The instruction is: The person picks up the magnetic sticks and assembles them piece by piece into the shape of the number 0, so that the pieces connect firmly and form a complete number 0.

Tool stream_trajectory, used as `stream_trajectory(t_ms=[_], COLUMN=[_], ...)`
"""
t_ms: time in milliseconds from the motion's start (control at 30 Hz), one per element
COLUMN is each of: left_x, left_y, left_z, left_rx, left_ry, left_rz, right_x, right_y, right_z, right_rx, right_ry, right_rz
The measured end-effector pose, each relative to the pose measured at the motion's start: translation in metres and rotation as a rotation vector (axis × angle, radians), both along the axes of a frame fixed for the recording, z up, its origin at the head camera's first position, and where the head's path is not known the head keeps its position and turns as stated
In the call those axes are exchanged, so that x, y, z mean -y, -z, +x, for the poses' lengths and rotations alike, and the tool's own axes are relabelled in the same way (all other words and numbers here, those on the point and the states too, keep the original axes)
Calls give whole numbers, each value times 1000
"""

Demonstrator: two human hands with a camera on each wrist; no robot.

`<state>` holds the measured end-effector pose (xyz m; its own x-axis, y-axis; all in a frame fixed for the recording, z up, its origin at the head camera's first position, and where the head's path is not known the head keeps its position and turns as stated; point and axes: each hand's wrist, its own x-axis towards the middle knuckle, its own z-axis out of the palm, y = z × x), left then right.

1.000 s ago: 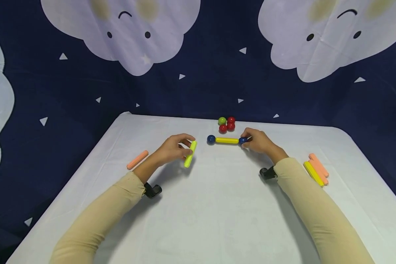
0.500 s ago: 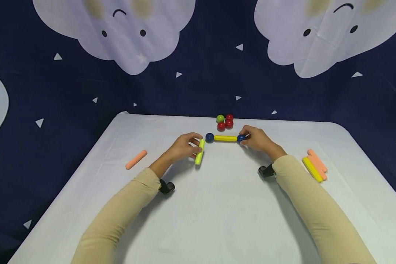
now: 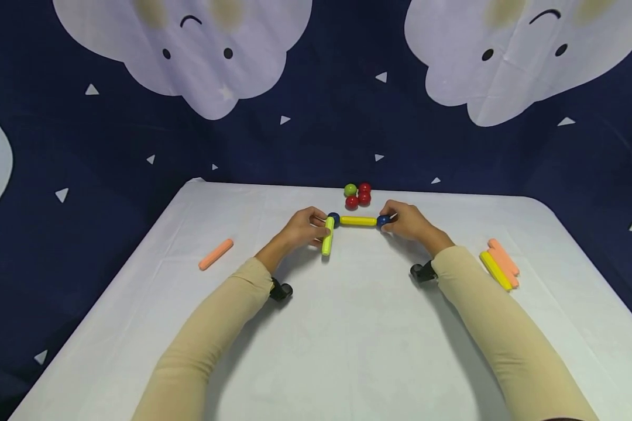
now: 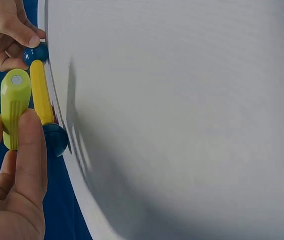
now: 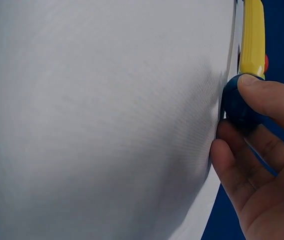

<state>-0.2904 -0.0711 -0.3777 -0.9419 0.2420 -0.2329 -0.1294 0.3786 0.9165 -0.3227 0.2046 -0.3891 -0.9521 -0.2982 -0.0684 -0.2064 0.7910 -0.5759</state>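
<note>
My left hand (image 3: pixel 304 227) pinches a yellow-green rod (image 3: pixel 327 237) between thumb and fingers. A small round metal spot shows on the rod's end in the left wrist view. The rod's far end overlaps the left blue ball (image 3: pixel 333 219) in the head view. A yellow rod (image 3: pixel 358 221) lies between that ball and a second blue ball (image 5: pixel 241 106), joining them in a line. My right hand (image 3: pixel 409 222) grips this second ball with thumb and fingertips, partly hiding it.
Behind the yellow rod sit several red balls (image 3: pixel 364 199) and a green ball (image 3: pixel 350 190). An orange rod (image 3: pixel 216 254) lies at left. Orange rods (image 3: pixel 503 257) and another yellow rod (image 3: pixel 496 271) lie at right on the white table (image 3: pixel 368 339), before a dark cloud-print cloth (image 3: pixel 347 88).
My left hand has carried the yellow-green rod rightward and slightly away from me, up to the left blue ball. My right hand stays on the other ball.
</note>
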Motion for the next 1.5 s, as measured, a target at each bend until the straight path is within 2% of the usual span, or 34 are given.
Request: stream_trajectory(t_ms=[400, 567, 800, 1200, 1500], left_x=[-8, -10, -12, -13, -11], left_y=[4, 6, 9, 9, 8], left_z=[-5, -9, -16, -16, -14], left_rx=[74, 116, 180, 181, 190], left_ry=[-12, -40, -44, -41, -41], left_rz=[-9, -29, -41, -38, -4], right_x=[2, 2, 2, 0, -1], right_y=[-1, -1, -2, -1, 1], right_z=[0, 0, -1, -1, -1], right_rx=[-7, -6, 7, 3, -3], right_ry=[-2, -3, 2, -2, -12], right_rz=[2, 0, -7, -11, -22])
